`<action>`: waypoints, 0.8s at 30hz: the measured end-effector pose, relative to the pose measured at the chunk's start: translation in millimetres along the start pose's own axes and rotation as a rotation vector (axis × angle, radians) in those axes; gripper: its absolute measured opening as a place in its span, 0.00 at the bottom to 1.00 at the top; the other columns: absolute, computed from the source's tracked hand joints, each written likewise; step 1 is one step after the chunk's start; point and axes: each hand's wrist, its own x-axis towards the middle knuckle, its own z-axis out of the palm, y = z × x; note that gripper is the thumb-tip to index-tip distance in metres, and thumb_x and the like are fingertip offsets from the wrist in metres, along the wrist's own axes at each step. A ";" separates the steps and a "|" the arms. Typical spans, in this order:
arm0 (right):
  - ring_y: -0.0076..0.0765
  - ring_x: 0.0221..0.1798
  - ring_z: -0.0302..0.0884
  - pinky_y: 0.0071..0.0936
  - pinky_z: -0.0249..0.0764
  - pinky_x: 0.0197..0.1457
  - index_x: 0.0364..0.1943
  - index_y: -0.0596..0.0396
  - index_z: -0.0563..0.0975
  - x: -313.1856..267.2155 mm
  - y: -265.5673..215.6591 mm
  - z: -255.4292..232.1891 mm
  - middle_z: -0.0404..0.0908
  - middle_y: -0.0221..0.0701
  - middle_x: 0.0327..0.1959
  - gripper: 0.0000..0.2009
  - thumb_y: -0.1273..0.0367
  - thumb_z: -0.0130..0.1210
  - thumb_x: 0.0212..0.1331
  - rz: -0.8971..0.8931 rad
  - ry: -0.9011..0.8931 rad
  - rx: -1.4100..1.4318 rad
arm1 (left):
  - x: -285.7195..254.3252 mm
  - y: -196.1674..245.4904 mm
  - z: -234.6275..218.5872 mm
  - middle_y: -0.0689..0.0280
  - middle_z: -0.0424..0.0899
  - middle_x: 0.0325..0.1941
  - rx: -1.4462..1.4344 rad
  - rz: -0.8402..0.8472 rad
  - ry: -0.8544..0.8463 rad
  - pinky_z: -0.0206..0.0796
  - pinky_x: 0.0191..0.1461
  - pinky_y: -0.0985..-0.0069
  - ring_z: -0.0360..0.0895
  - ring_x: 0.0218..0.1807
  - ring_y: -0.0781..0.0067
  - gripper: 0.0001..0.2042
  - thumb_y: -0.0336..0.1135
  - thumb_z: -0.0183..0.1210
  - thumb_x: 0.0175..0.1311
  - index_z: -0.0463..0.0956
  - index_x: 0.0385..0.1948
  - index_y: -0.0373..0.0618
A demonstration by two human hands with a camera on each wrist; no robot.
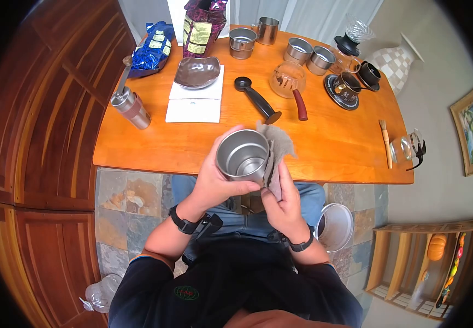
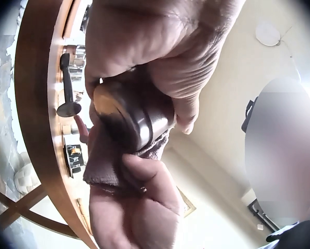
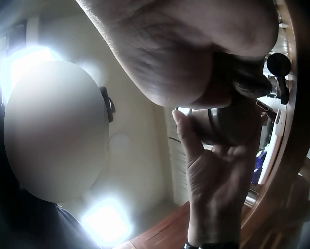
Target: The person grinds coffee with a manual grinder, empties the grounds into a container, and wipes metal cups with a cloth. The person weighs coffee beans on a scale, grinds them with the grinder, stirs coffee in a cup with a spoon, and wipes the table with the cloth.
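Observation:
My left hand [image 1: 210, 183] grips a brushed metal cup [image 1: 241, 154], its open mouth tilted up toward the head camera and its inside bare. With my right hand [image 1: 284, 206] I pinch a grey cloth [image 1: 281, 143], which lies folded against the cup's right side. Both hands are over the table's front edge, above the lap. In the left wrist view the cup's dark base [image 2: 144, 122] shows between the palm above and the cloth [image 2: 111, 168] below. The right wrist view has the cup [image 3: 230, 124] in shadow, with the left thumb along its side. Just beyond the cup lies a black tamper-like tool [image 1: 258, 102].
On the wooden table [image 1: 324, 147] stand a hand grinder [image 1: 132, 109], a dark dish [image 1: 198, 72] on a white scale [image 1: 194, 111], a glass pot [image 1: 287, 80] with a red handle, several metal cups, coffee bags and a cup on a saucer. A bin [image 1: 336, 228] stands on the floor.

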 end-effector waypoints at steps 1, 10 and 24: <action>0.54 0.76 0.62 0.35 0.61 0.74 0.73 0.68 0.57 -0.5 -1.8 2.5 0.64 0.56 0.72 0.34 0.82 0.49 0.58 0.012 -0.006 0.031 | 0.5 -2.4 -5.1 0.61 0.71 0.67 0.087 0.007 -0.033 0.63 0.71 0.68 0.69 0.69 0.70 0.52 0.31 0.81 0.44 0.52 0.72 0.39; 0.58 0.75 0.64 0.35 0.62 0.73 0.73 0.67 0.58 -4.4 -9.5 1.3 0.65 0.58 0.70 0.34 0.83 0.49 0.57 -0.056 -0.064 -0.038 | 1.4 -12.5 -3.5 0.61 0.74 0.62 0.220 0.118 0.077 0.67 0.66 0.70 0.73 0.62 0.71 0.48 0.33 0.81 0.42 0.57 0.67 0.39; 0.54 0.80 0.51 0.38 0.50 0.78 0.76 0.70 0.40 -8.3 -16.3 36.3 0.52 0.55 0.76 0.39 0.80 0.48 0.65 -0.160 -0.148 0.057 | 1.3 -11.8 19.0 0.55 0.69 0.70 -0.311 0.043 0.241 0.60 0.75 0.55 0.67 0.71 0.56 0.43 0.70 0.57 0.63 0.62 0.68 0.42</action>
